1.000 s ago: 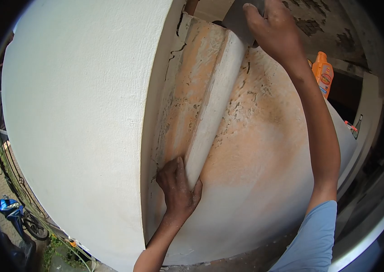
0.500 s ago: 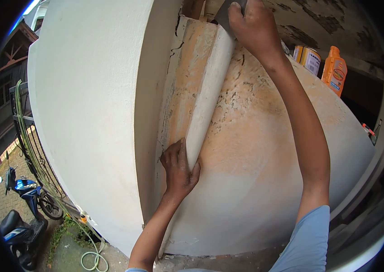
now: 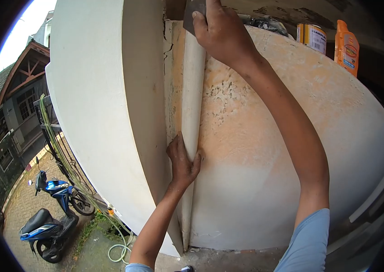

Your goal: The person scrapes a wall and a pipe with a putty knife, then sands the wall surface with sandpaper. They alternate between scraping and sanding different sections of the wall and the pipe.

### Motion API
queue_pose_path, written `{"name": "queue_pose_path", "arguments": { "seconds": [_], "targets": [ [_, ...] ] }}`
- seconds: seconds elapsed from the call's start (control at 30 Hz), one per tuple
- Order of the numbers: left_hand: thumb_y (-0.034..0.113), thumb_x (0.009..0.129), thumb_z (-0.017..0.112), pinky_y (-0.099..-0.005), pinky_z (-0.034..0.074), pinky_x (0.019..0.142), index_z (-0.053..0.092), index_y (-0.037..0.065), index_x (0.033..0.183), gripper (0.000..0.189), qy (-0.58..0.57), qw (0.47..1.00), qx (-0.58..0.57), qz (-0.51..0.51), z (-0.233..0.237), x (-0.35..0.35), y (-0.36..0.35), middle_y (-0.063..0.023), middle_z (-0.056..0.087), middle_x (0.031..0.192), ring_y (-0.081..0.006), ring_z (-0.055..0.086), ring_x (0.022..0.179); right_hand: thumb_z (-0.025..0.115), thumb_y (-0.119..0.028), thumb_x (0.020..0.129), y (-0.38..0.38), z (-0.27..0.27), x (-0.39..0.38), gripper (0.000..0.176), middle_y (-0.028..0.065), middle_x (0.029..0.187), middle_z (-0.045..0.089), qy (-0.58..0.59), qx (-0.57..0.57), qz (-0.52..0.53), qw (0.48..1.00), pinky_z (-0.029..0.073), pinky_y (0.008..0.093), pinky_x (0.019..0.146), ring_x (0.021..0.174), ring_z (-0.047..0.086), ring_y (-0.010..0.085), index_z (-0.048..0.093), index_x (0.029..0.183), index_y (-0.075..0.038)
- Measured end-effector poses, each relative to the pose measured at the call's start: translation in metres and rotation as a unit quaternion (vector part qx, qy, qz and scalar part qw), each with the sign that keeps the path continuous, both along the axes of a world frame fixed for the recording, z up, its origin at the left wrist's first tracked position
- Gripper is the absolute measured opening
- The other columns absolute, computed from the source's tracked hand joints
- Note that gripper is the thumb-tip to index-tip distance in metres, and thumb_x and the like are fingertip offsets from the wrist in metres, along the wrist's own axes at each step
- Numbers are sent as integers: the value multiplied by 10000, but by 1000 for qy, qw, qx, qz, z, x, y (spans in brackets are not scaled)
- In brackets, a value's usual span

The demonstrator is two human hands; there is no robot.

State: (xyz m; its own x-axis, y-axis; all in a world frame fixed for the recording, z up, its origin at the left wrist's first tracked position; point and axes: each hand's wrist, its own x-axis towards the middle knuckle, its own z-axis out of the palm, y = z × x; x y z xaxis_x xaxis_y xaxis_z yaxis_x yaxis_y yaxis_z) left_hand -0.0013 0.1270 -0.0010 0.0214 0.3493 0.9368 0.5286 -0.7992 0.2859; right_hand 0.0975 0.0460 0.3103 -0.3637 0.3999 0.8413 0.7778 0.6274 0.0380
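Observation:
A white pipe (image 3: 193, 86) runs upright in the corner beside the stained wall (image 3: 242, 131). My left hand (image 3: 183, 165) is wrapped around its middle, thumb on the right side and fingers on the left. At the pipe's upper end, my right hand (image 3: 226, 36) grips a dark grey flat sheet (image 3: 193, 19), thumb pressed on its face. The sheet's lower edge overlaps the top of the pipe, and its upper part runs out of view. I cannot tell whether it is a scraper blade or sandpaper.
On the wall's top ledge stand a paint can (image 3: 311, 37), an orange bottle (image 3: 347, 47) and a crumpled black plastic bag (image 3: 269, 25). A cracked white pillar (image 3: 92, 90) rises at left. Beyond it are a green hose (image 3: 119, 247) and a blue scooter (image 3: 58, 213).
The view has swung to the right, and the pipe now appears more upright. Both hands keep their holds, on the pipe and the dark sheet.

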Motion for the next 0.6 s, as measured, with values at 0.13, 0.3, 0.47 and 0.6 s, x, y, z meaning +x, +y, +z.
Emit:
{"name": "queue_pose_path", "arguments": {
  "seconds": [0.13, 0.3, 0.47, 0.6],
  "targets": [
    [123, 767, 601, -482, 224, 1002, 168, -71, 1365, 763, -7, 1000, -5, -1, 0, 0, 0, -271, 282, 1291, -405, 299, 1151, 429, -132, 858, 29, -28, 1, 396, 210, 782, 619, -42, 83, -21, 995, 524, 398, 665, 723, 636, 317, 380, 1178, 97],
    [124, 747, 608, -482, 222, 1001, 191, -41, 1373, 770, -16, 999, -17, -36, 5, -4, -1, -250, 291, 1291, -388, 304, 1162, 475, -204, 886, 31, -1, -6, 456, 175, 748, 592, 74, 87, -5, 993, 461, 389, 728, 716, 602, 284, 332, 1254, 23],
    [122, 734, 612, -496, 211, 998, 227, -27, 1361, 751, -38, 995, -55, -77, 5, -2, -4, -242, 320, 1266, -379, 312, 1167, 479, -185, 882, 25, -18, -21, 350, 192, 750, 575, -60, 124, -59, 989, 451, 388, 688, 698, 580, 306, 390, 1151, 21],
    [111, 737, 606, -491, 205, 999, 244, -31, 1346, 723, -38, 993, -63, -94, 5, 3, -12, -238, 311, 1273, -375, 309, 1166, 498, -172, 878, 28, 21, -18, 311, 205, 862, 594, -20, 171, -76, 982, 449, 363, 705, 756, 590, 318, 428, 1110, 23]
  ]
}}
